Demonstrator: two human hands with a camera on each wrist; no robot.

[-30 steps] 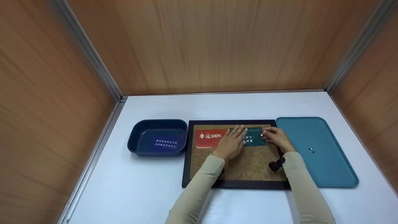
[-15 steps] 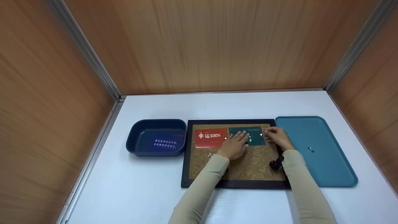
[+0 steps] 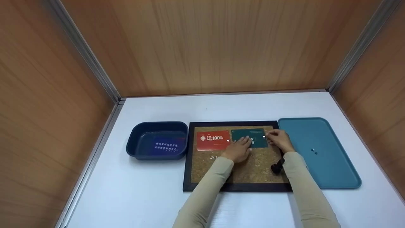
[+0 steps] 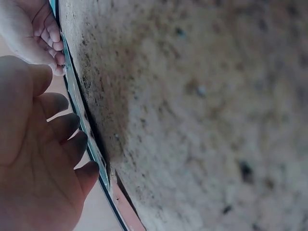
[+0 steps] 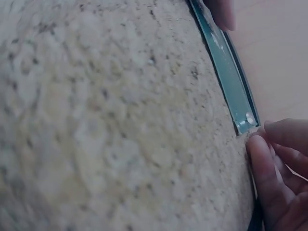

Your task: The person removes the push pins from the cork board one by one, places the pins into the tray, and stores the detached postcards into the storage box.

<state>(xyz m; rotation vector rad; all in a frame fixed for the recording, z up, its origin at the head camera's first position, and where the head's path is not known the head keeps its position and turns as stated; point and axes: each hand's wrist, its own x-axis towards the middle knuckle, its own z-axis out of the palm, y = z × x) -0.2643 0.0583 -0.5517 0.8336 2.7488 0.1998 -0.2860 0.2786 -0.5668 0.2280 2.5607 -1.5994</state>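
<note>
My left hand (image 3: 238, 151) lies with extended fingers over the lower left part of a green card (image 3: 260, 143) on a framed corkboard (image 3: 253, 169). At that card's right edge is my right hand (image 3: 281, 140), thumb and forefinger close together beside a small shiny pushpin (image 3: 264, 137). In the right wrist view the fingertips (image 5: 262, 144) meet right at the end of the card, beside a clear pushpin head (image 5: 250, 118); I cannot tell whether they pinch anything. Left of the green card, a red card (image 3: 208, 146) lies flat, with another pushpin (image 3: 227, 140) at its right edge.
Several small shiny pieces (image 3: 213, 157) lie on the cork below the red card. A dark blue bin (image 3: 129, 148) holding a blue card (image 3: 166, 146) stands to the left. At right a teal tray (image 3: 332, 171) carries a few small shiny pieces (image 3: 313, 150).
My left hand has slid down and slightly right, uncovering the gap between the cards and the red card's pushpin. My right fingertips have shifted off the green card's pushpin to the card's edge.
</note>
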